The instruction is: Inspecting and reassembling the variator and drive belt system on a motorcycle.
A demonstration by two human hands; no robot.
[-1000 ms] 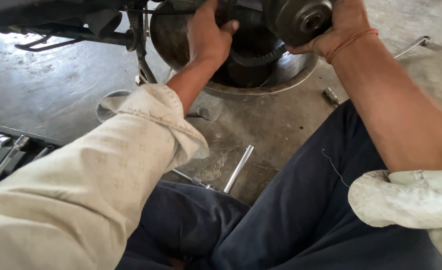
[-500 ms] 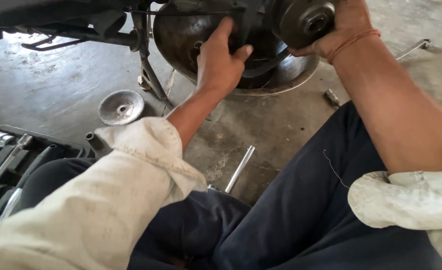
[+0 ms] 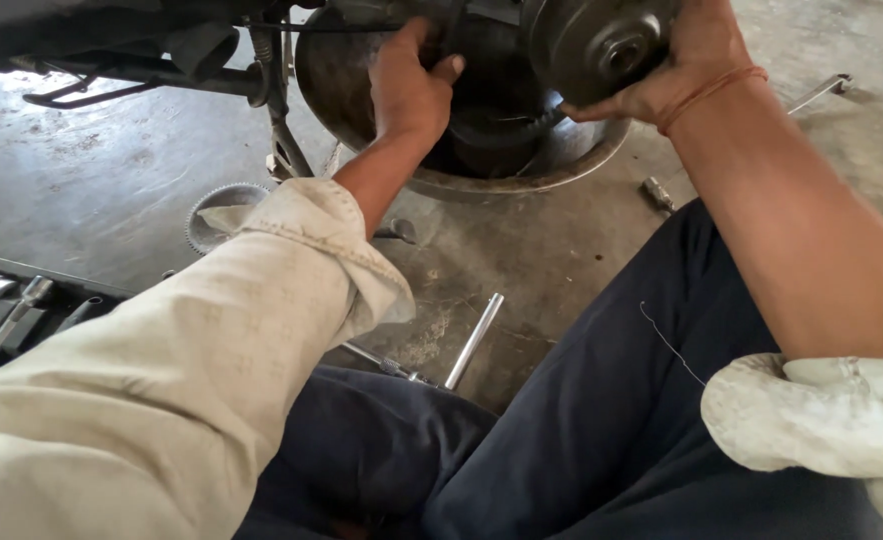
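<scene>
Up front, my left hand grips the dark drum, fingers curled over it; my right hand clasps a round grey pulley, apparently above the metal basin.

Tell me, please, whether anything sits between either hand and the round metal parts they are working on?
Nothing visible does. The left hand already grips the dark part inside the metal pan, and the right hand is wrapped round the grey pulley.
</scene>
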